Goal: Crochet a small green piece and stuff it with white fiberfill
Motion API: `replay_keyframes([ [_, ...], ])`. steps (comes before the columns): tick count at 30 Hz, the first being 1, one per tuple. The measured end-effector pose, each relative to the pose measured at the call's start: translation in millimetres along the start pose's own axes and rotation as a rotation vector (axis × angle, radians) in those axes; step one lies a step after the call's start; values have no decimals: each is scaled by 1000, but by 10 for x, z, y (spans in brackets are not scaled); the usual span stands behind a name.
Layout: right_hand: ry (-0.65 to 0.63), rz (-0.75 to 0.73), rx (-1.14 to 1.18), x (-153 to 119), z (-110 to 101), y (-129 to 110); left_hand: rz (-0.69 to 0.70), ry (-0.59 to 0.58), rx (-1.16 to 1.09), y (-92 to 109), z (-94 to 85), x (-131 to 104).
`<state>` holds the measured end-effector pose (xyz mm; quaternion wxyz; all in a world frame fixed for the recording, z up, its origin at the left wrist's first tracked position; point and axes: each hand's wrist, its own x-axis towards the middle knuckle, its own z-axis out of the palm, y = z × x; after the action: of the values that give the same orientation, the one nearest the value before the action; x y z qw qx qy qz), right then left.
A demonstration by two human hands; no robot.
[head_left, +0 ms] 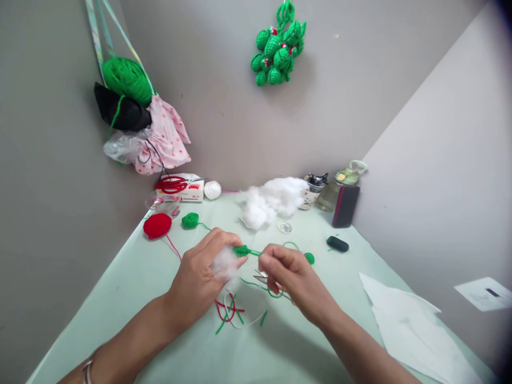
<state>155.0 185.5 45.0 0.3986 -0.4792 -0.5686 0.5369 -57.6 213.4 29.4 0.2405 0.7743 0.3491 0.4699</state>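
Note:
Pinched in my left hand (202,264) is a small green crocheted piece (241,250), held between thumb and forefinger. A tuft of white stuffing (224,263) sits against the same hand's palm and fingers. Green yarn (255,253) runs taut from the piece to my right hand (286,269), whose thumb and fingers are closed on it. Pointed metal blades (261,277) show below my right hand; it hides the rest, and I cannot tell whether they touch it. A small round green crocheted piece (309,258) lies just beyond that hand.
Red, green and white yarn scraps (228,309) lie in front of me. At the back are a heap of stuffing (274,200), a pen cup (311,193), a bottle (330,194) and a phone (346,207). A red yarn ball (157,226) and red-handled scissors (174,184) are left.

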Motion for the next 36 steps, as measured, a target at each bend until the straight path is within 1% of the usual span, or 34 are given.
replay_keyframes([
  [2, 142, -98, 84, -9, -18, -29, -3, -12, -8, 9, 18, -7],
  [3, 179, -139, 167, -16, -26, -51, -1, -23, -14, 14, 31, -13],
  [4, 186, -163, 266, -26, -33, -75, 2, -37, -20, 18, 47, -20],
  [6, 149, -157, 458, -52, -39, -122, 6, -66, -21, 25, 80, -35],
  [7, 129, -135, 512, -66, -38, -136, 10, -74, -15, 27, 95, -42],
  [8, 122, -108, 519, -79, -33, -141, 19, -74, -5, 28, 109, -49],
  [11, 122, -13, 343, -98, -1, -86, 98, -53, 38, 21, 147, -78],
  [14, -34, 76, 192, -91, 31, 47, 212, -69, 96, 3, 196, -120],
  [16, -86, 95, 148, -88, 32, 142, 234, -123, 139, 2, 225, -140],
  [17, -71, 95, 126, -92, 26, 185, 209, -161, 149, 8, 233, -143],
  [18, -35, 95, 100, -100, 17, 223, 156, -209, 144, 19, 236, -139],
  [21, 110, 104, -30, -145, -3, 308, -94, -354, 44, 60, 226, -103],
  [23, 203, 85, -142, -185, 14, 345, -209, -400, -27, 69, 225, -74],
  [25, 266, 20, -243, -225, 58, 374, -272, -378, -68, 51, 241, -52],
  [27, 304, -53, -333, -256, 114, 407, -349, -350, -119, 16, 266, -39],
  [28, 323, -92, -382, -268, 139, 428, -397, -354, -146, -1, 279, -37],
  [30, 364, -189, -502, -281, 178, 486, -456, -401, -150, -25, 304, -41],
  [32, 415, -331, -657, -283, 204, 558, -445, -430, -84, -34, 332, -58],
  [34, 458, -476, -835, -275, 225, 627, -407, -422, 2, -35, 365, -80],
  [36, 468, -579, -991, -260, 246, 673, -391, -419, 47, -41, 401, -101],
])
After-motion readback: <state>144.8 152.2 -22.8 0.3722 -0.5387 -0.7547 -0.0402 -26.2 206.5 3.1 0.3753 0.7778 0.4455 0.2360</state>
